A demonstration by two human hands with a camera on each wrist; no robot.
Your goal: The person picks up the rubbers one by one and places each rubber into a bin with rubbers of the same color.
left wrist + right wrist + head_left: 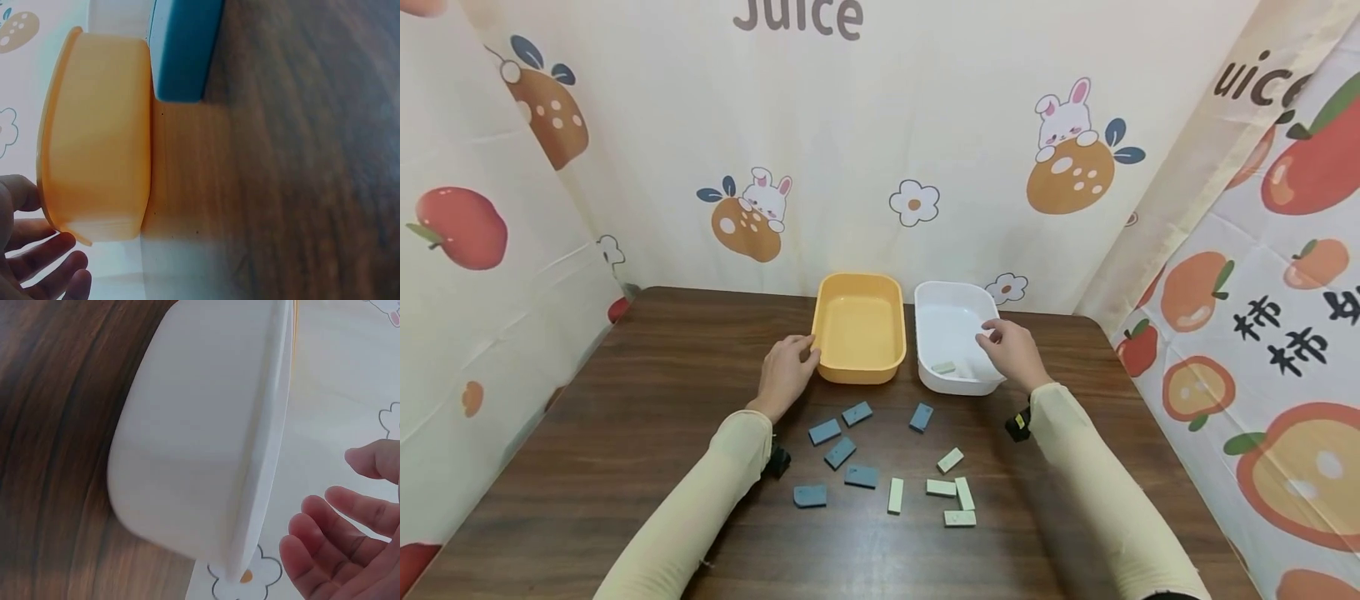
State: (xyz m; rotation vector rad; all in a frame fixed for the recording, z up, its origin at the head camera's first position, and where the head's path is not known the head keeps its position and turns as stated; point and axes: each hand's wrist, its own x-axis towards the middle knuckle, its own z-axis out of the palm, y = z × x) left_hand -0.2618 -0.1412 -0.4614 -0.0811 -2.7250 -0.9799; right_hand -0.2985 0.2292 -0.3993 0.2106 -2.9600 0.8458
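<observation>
A yellow bin [861,375] stands at the table's back edge. Beside its left rim is my left hand [786,371], fingers loosely bent and fingertips at the rim in the left wrist view. Just right of that bin is a white bin [958,386] with a pale green block [943,367] inside. My right hand [1011,350] hovers over the white bin's right rim, its thumb and fingers apart and nothing between them in the right wrist view. Several blue blocks [861,477] and several pale green blocks [941,488] lie scattered in front of the bins.
The brown wooden table [647,433] ends at a printed curtain [850,125] behind the bins. More printed cloth hangs at both sides. One blue block [187,50] appears large and close in the left wrist view.
</observation>
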